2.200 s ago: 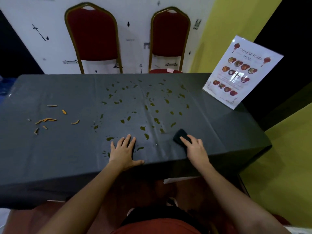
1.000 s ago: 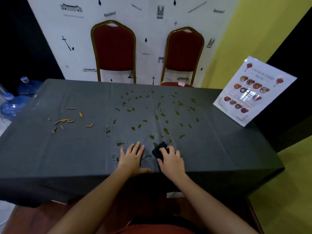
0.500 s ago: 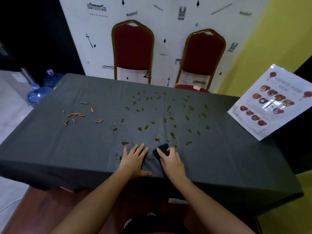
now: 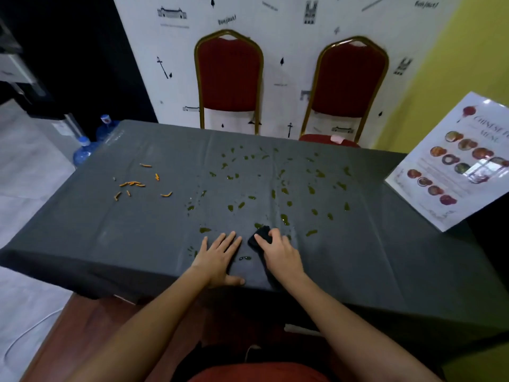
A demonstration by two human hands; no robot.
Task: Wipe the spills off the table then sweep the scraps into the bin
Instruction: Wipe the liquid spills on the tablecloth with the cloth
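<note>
**Inspector A:** Legible text?

**Inspector B:** The menu card [image 4: 451,164] at the desk's right edge reads "CHINESE"; the backdrop [image 4: 278,51] reads "Bonjour!".

**A:** Surroundings?

**B:** Two red chairs [image 4: 230,78] stand behind the desk [image 4: 110,230]. Two water bottles [image 4: 85,151] stand on the floor at left.

**A:** Task items?

**B:** Green spills [image 4: 275,188] are scattered across the centre; orange scraps [image 4: 135,184], roughly nine, lie far left.

**A:** Grips?

**B:** The left hand [image 4: 219,257] lies flat, fingers spread. The right hand [image 4: 278,252] presses a dark cloth [image 4: 261,235] near the front edge.
</note>
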